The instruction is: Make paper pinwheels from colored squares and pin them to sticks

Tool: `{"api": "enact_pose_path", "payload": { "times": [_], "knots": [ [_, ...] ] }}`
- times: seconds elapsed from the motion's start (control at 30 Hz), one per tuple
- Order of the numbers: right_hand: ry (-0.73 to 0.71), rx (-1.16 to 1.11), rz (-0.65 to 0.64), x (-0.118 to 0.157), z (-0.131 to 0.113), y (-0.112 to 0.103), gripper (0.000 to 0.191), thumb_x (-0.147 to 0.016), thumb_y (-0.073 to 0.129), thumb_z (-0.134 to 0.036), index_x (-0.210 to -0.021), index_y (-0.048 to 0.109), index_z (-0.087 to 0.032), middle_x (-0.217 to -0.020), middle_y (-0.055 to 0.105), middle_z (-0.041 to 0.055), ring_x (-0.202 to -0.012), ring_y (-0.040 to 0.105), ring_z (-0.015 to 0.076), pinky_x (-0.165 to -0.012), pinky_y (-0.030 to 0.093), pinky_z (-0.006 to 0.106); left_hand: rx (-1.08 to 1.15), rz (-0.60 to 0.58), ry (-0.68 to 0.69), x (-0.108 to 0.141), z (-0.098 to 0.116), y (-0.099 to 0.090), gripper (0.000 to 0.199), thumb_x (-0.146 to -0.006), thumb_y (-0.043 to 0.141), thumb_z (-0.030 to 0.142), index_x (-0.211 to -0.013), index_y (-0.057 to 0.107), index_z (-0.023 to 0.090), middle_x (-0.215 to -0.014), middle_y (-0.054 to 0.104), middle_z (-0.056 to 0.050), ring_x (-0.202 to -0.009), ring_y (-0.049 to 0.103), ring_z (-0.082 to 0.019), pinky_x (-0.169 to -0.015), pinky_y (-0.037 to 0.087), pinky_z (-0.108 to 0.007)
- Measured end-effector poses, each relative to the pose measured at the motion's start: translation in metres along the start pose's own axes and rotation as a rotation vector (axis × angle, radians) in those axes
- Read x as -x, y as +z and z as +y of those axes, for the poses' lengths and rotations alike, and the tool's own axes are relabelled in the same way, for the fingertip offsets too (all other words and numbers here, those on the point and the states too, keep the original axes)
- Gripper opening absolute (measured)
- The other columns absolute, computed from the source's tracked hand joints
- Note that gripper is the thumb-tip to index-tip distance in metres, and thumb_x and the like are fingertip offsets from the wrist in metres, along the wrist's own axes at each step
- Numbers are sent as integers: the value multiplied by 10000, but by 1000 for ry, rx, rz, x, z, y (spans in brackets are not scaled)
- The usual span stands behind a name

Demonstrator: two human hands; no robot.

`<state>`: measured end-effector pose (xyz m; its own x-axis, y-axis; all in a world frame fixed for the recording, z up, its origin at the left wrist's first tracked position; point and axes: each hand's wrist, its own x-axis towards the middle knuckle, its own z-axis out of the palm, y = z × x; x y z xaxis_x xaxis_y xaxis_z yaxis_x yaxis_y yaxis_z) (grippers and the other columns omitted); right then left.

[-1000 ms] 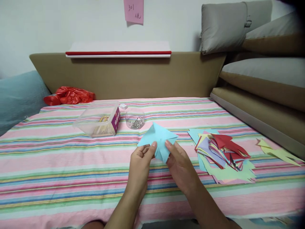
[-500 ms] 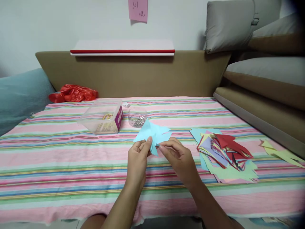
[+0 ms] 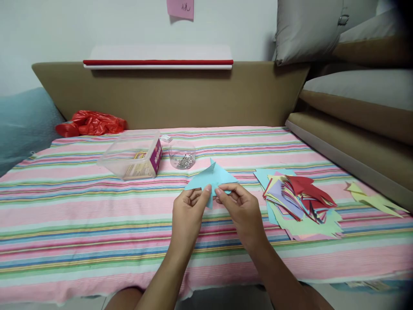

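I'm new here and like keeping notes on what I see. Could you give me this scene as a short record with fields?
Left hand: pinches the blue paper
Right hand: pinches the same sheet, close to the left
Paper shape: folded, with pointed corners
Right side: pile of coloured paper; yellow piece beyond it
Beyond the hands: clear tub, round container holding small silvery bits
Surface: striped cloth

The hands (image 3: 187, 213) hide some parts of the blue paper (image 3: 211, 175); the top edge cuts the pink note (image 3: 180, 9) and a grey cushion (image 3: 306, 32).
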<state>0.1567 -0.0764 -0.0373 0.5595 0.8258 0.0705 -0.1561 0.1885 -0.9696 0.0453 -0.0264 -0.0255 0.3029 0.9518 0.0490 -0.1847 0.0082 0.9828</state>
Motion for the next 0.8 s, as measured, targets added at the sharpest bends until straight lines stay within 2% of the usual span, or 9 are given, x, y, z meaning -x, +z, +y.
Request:
{"api": "enact_pose_path", "payload": {
  "times": [0.37,0.6,0.8],
  "knots": [
    [25,-6,43,0,3,0,308,-739,822,-460,-851,671,-215,-718,701,-5,-680,713,185,-662,559,312,-13,-1,-4,-1,-1,3,283,-797,794,399,-764,678,142,-734,660,-18,-713,596,-148,-626,478,-235],
    [22,30,58,2,0,3,281,-748,814,-447,-836,664,-226,-787,692,5,-648,690,169,-645,567,315,23,-15,-2,0,-5,2,265,-771,817,384,-842,705,154,-769,689,-24,-744,641,-165,-675,495,-244],
    [12,33,61,5,-2,5,269,-747,818,-403,-888,653,-245,-814,673,-6,-615,676,165,-629,566,325,-18,40,9,-1,-8,1,335,-753,828,403,-694,605,160,-657,580,20,-627,550,-118,-583,421,-220]
  ]
}}
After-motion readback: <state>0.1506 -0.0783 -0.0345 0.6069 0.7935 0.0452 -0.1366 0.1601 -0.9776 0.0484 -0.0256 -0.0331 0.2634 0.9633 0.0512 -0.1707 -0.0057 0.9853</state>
